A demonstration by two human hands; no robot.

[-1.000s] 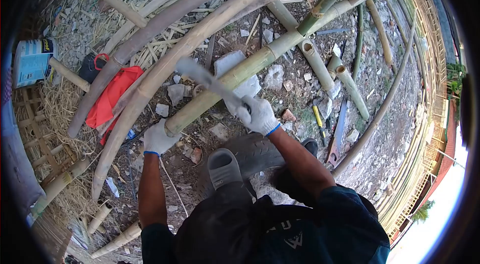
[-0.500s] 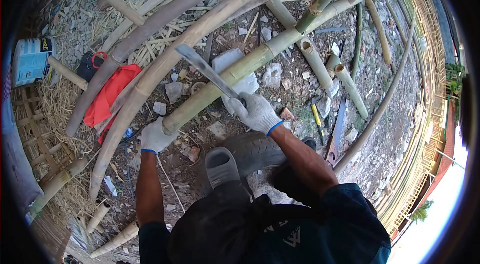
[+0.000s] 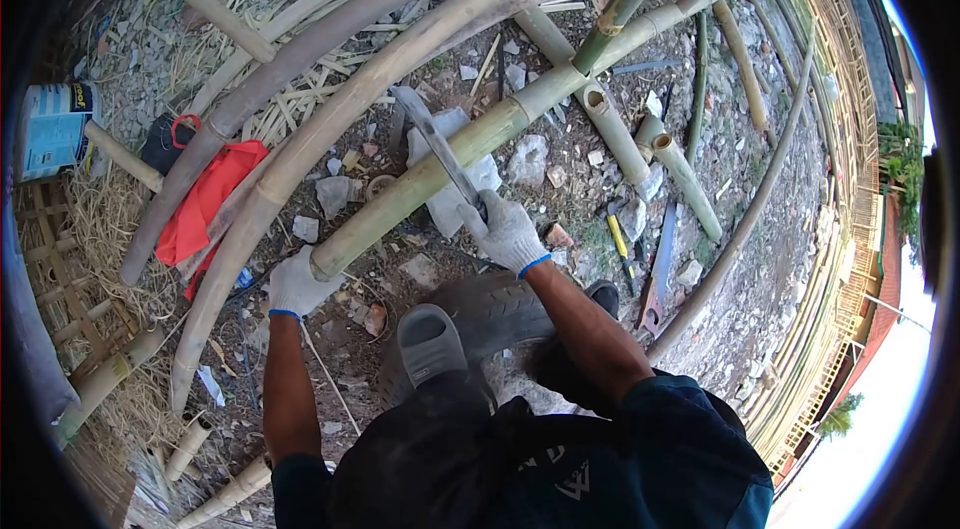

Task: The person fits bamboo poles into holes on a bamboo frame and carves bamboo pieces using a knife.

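Note:
A thick green bamboo pole [image 3: 420,187] slants from lower left to upper right. My left hand [image 3: 303,284], in a white glove with a blue cuff, is wrapped round its near end. My right hand [image 3: 507,232], gloved alike, is closed on the handle of a long flat blade [image 3: 438,147]. The blade lies across the pole, its tip toward the upper left. Beneath the pole sits a pale stone block [image 3: 430,199]. An upright bamboo piece [image 3: 622,11] stands against the far part of the pole.
A tire [image 3: 495,309] lies near my sandalled foot [image 3: 430,341]. At the right are a handsaw [image 3: 660,269], a yellow-handled tool [image 3: 620,241] and cut bamboo tubes [image 3: 688,187]. Long curved poles [image 3: 290,164], a red cloth [image 3: 212,204] and a blue bucket [image 3: 55,132] are at the left.
The blade, blurred earlier, now rests across the pole at a steeper angle. My right hand stays closed on its handle. The whole view has shifted slightly, so things appear further left.

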